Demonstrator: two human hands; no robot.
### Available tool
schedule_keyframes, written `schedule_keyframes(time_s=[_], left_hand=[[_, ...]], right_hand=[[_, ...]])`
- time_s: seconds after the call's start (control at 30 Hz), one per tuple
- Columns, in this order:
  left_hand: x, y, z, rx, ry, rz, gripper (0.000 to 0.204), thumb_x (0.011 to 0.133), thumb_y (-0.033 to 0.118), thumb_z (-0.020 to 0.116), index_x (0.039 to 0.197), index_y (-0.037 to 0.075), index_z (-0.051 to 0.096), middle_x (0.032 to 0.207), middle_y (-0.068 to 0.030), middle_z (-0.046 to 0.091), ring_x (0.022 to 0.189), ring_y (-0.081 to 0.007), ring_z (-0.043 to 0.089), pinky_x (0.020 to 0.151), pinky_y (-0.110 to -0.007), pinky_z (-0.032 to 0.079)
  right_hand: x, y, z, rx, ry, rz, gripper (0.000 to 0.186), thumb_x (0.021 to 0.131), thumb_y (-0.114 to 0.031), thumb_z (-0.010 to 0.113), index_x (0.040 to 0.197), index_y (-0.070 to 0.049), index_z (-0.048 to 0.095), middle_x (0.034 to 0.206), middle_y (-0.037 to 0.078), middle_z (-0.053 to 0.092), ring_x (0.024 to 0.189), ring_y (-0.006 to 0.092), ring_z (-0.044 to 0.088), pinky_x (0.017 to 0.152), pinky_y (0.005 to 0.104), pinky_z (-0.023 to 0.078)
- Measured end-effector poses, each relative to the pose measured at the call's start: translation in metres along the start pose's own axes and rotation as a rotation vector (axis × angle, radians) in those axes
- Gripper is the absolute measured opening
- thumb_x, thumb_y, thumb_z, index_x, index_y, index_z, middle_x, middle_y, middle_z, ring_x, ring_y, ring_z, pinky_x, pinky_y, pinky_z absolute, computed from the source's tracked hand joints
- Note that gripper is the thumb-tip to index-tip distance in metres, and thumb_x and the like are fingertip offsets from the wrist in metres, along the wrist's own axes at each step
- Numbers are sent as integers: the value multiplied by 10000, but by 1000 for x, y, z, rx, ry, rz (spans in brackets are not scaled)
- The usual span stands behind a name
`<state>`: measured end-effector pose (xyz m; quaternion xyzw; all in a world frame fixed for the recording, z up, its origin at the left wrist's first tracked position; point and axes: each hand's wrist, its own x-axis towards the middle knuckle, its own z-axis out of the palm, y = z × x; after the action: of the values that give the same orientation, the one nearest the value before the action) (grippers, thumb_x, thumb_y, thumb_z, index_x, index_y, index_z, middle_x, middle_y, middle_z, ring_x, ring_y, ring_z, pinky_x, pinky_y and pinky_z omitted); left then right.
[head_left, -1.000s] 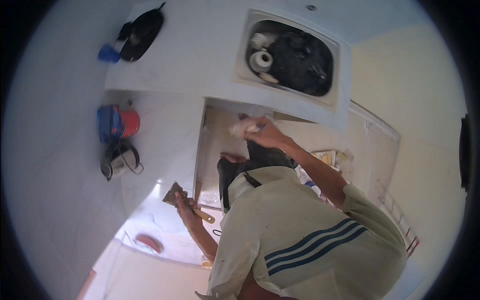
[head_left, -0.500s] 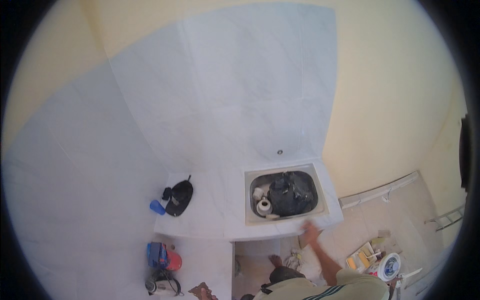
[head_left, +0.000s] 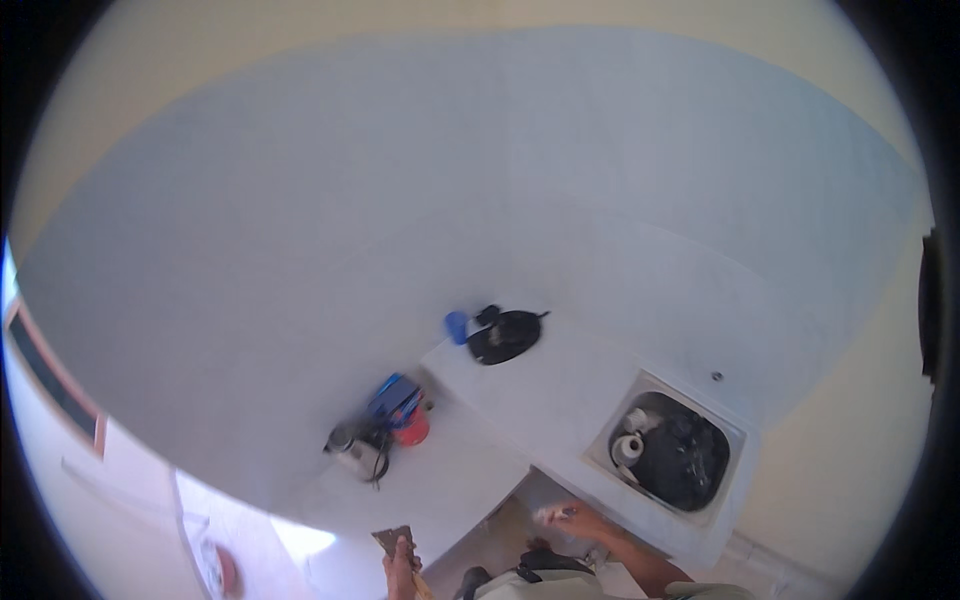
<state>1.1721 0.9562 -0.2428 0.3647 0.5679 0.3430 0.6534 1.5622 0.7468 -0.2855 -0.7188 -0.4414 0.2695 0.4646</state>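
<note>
At the lower edge, my left hand (head_left: 400,573) is closed round a putty knife (head_left: 391,541), its brown, stained blade pointing up over the pale counter (head_left: 470,500). My right hand (head_left: 578,520) is in front of the counter's inner corner, just left of the sink's front side. Its fingers are curled and blurred; a small whitish thing shows at them, too smeared to name. Right of this hand, the steel sink (head_left: 738,470) holds black plastic sheeting (head_left: 680,450) and a white, round-mouthed object (head_left: 628,448).
A black cap (head_left: 507,340) and a blue cup (head_left: 457,327) lie near the counter's back corner. A blue box (head_left: 395,395), a red container (head_left: 412,430) and a kettle-like metal vessel (head_left: 355,455) stand along the left wall. Marble-look panels (head_left: 300,200) cover the walls.
My view has turned left, so the sink and cap sit further right. My right hand has moved left from the sink's front edge. More of my left hand and the putty knife shows.
</note>
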Motion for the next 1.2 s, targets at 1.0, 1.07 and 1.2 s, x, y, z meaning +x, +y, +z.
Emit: schedule_keyframes(time_s=[1.0, 1.07, 1.2], left_hand=[[-296, -115, -87, -480, 1050, -182, 377, 1034, 390, 734, 1055, 19, 676, 740, 1, 610, 534, -93, 519, 475, -260, 387], [-300, -114, -94, -511, 1089, -203, 358, 1040, 371, 728, 1054, 18, 674, 757, -7, 611, 542, -95, 524, 476, -262, 392], [-331, -132, -107, -589, 1197, -310, 318, 1050, 342, 717, 1061, 28, 666, 765, -6, 603, 544, -98, 525, 472, -263, 393]], right_hand=[[66, 75, 342, -562, -87, -655, 39, 934, -112, 725, 970, -99, 731, 1156, 130, 677, 1076, 377, 677, 975, 514, 529], [21, 36, 395, -8, -861, -424, 111, 949, -99, 690, 1040, -98, 755, 1282, 127, 707, 1191, 330, 680, 1034, 441, 525], [-2, -91, 473, 184, -1266, -523, 128, 955, -52, 659, 1050, -67, 743, 1171, 151, 727, 1144, 342, 690, 1024, 422, 520]])
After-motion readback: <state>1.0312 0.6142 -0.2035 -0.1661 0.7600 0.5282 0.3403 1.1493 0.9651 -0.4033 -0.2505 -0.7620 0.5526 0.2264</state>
